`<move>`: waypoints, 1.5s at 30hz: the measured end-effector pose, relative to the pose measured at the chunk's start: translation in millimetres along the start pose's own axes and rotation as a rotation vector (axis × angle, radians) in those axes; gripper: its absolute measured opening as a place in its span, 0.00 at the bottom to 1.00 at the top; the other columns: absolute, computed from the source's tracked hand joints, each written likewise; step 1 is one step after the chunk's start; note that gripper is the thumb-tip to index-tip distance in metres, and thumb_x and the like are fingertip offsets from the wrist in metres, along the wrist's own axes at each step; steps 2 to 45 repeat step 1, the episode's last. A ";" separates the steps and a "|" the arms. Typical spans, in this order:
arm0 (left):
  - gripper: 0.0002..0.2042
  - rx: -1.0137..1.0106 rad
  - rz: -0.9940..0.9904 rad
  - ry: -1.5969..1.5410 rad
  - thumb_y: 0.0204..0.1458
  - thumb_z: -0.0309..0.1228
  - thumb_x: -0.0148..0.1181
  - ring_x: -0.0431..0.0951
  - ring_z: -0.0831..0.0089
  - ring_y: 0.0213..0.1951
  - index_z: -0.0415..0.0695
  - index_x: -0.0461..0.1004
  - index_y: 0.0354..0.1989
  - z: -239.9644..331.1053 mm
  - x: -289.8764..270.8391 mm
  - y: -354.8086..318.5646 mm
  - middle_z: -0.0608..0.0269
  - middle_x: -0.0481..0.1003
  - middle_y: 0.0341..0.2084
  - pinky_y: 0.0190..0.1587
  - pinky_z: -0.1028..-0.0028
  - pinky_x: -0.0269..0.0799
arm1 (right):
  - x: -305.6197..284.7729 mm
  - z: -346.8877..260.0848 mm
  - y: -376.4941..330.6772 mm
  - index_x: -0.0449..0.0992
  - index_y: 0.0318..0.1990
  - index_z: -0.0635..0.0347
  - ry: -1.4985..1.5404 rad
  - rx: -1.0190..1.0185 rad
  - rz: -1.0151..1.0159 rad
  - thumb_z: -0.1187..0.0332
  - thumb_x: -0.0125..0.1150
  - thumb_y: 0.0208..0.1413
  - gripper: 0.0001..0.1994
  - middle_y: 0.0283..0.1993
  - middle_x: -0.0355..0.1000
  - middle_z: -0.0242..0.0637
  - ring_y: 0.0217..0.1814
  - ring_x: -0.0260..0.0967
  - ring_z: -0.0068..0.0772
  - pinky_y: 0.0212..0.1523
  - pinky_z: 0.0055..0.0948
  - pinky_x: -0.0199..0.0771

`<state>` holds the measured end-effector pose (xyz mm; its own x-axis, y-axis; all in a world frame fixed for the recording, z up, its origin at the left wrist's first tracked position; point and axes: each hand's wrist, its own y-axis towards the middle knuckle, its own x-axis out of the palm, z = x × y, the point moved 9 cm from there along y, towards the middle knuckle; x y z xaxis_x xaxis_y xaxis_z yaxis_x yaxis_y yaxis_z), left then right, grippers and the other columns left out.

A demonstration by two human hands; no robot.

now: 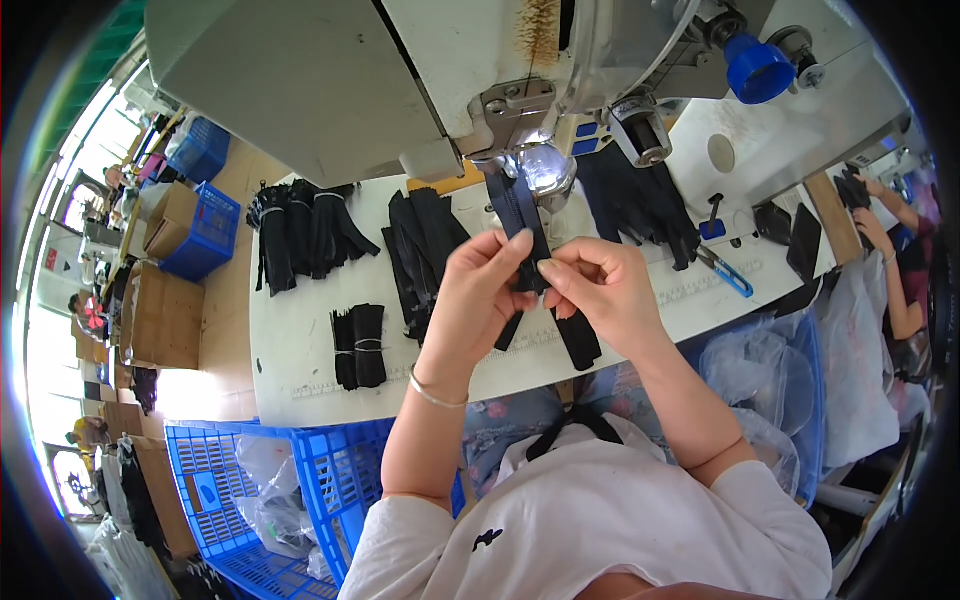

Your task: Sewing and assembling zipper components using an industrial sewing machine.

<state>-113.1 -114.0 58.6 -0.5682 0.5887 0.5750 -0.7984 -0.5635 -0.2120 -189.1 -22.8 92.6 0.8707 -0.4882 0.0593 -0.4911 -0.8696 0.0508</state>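
A black zipper runs down from the presser area of a sewing machine toward me. My left hand pinches the zipper between thumb and fingers, with a white bangle on its wrist. Close beside it, my right hand grips the same zipper between thumb and forefinger. The zipper's lower end hangs below the hands, toward the table's near edge. Just left of my left hand lies a loose pile of black zippers. Another black pile spreads behind and to the right of my right hand.
Tied black bundles and a smaller tied bundle lie on the white table. Blue-handled snips rest at the right. Blue crates with plastic bags stand below. A co-worker's hands are at far right.
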 end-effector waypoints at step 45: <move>0.07 0.001 0.000 0.000 0.54 0.32 0.61 0.67 0.86 0.19 0.44 0.72 0.30 0.5 -0.7 -0.3 0.74 0.70 0.22 0.19 0.81 0.67 | 0.3 1.2 0.3 0.76 0.31 0.66 0.008 -0.019 -0.006 0.70 0.59 0.57 0.08 0.22 0.74 0.33 0.22 0.69 0.14 0.24 0.14 0.69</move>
